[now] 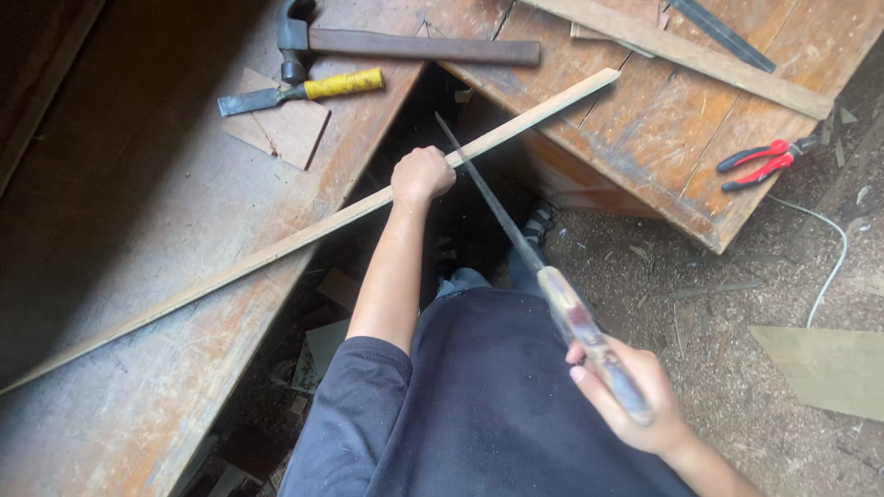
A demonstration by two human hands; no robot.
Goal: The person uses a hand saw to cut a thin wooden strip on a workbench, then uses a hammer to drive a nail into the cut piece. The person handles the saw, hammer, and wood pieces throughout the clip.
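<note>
Left hand (422,175): I'm clamping fingers around wooden strip (304,237) | Right hand (626,391): I'm gripping saw (516,241) handle, blade touching strip

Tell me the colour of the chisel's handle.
Yellow: the chisel beside the hammer has a yellow handle, clear in the head view.

No packages, labels, signs or screens.

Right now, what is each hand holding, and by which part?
Left hand grips the long thin wooden strip near its middle; right hand holds the narrow-bladed saw by its worn handle.
</note>
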